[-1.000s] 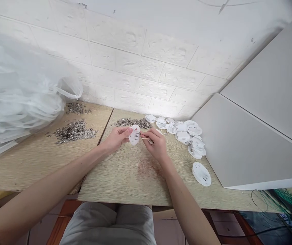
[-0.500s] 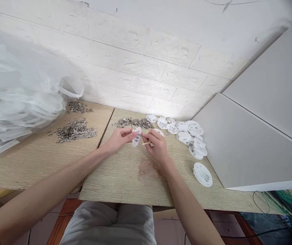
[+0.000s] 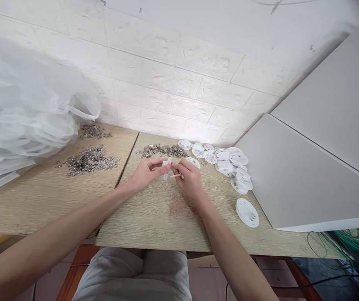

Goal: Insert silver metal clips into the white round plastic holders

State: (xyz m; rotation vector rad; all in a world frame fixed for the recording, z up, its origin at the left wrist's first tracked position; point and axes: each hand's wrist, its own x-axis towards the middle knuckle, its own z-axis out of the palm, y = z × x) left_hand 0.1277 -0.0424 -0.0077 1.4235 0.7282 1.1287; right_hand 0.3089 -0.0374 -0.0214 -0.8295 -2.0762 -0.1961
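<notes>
My left hand point(image 3: 150, 173) pinches a small white round plastic part point(image 3: 167, 169), which is turned nearly edge-on. Close against its right side, my right hand point(image 3: 189, 177) is closed around a thin pale wooden stick point(image 3: 176, 175) that points left from under the fingers. Whatever tiny piece sits at the right fingertips is too small to make out. Behind the hands lies a pile of small metal pieces point(image 3: 162, 150). One white round part point(image 3: 193, 162) rests on the table just beyond my right hand.
Several white round parts point(image 3: 241, 182) are heaped at the right by a grey panel point(image 3: 317, 175), with another white disc point(image 3: 247, 212) nearer me. More metal pieces point(image 3: 90, 161) lie on the left board beside a large clear plastic bag point(image 3: 25, 125). Green wires point(image 3: 352, 246) hang at far right.
The white part in my left hand has turned from showing its face to nearly edge-on. My right hand stays close to it with the stick. The view has shifted slightly.
</notes>
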